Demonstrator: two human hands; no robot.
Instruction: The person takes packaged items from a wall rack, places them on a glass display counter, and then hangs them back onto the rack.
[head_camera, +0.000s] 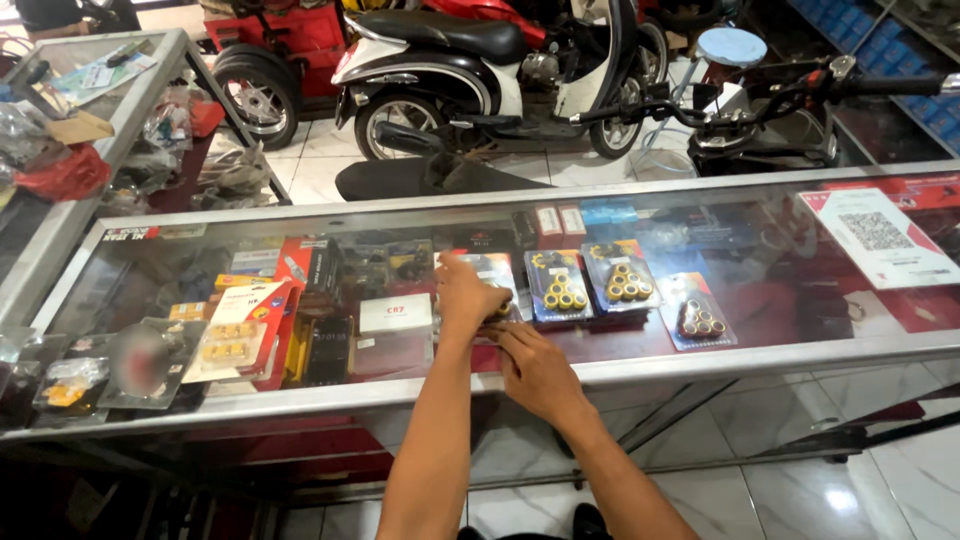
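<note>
Behind the counter: black-and-white scooter (470, 70) parked on the tiled floor, second bike's handlebar (800, 95) at right.

Glass display counter (700, 365), metal-framed, long axis left to right across view. Stock laid flat under the glass, faces up, presumably so buyers read it from above.

On the glass at right: white printed sheet (878, 237), flat, slightly skewed.

Under the glass, right of centre: three blister packs of yellow-ringed rollers (625, 285), side by side.

Left of centre: red and white boxes (255, 310).

Left hand (468, 295) on the glass at mid-counter, fingers curled down over a small dark-and-yellow part (500, 303); appears pinched, not spread. Part mostly hidden by the hand; long axis and heading cannot be told.

Right hand (535, 370) just beside, touching the front rim of the counter, fingers together, reaching toward the same part. Holding anything: cannot tell.
</note>
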